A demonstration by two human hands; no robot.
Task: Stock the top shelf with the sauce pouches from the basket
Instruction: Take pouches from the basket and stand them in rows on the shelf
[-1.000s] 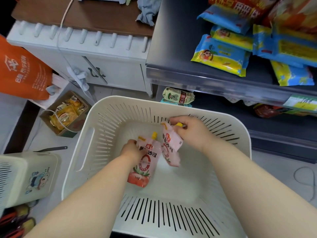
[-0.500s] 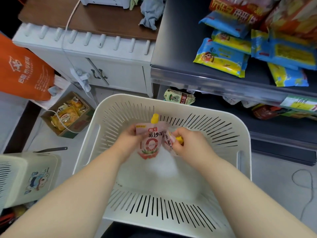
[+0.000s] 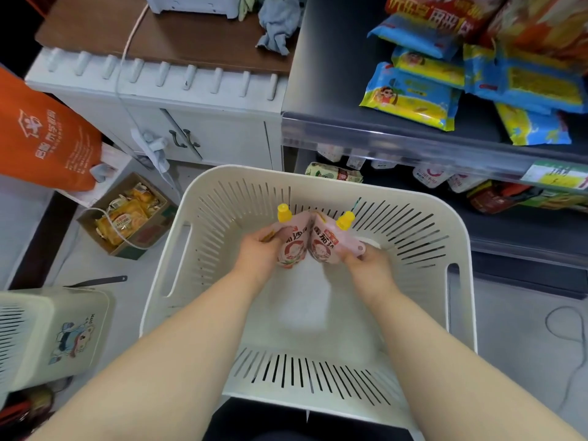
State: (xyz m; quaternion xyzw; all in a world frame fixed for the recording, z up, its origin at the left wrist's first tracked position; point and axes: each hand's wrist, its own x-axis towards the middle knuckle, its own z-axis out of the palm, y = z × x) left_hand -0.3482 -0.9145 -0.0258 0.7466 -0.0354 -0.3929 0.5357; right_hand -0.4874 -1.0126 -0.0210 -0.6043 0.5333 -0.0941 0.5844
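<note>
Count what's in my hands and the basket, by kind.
Pink sauce pouches: 2, one in the left hand at, one in the right hand at
Yellow caps: 2
White basket: 1, nothing else visible inside
Total: 5

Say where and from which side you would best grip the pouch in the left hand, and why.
Grip the left pouch by its flat body below the yellow cap, from its outer left edge, as the left hand does. It stands cap-up, and the right pouch presses against its other side, so only the left is free.
</note>
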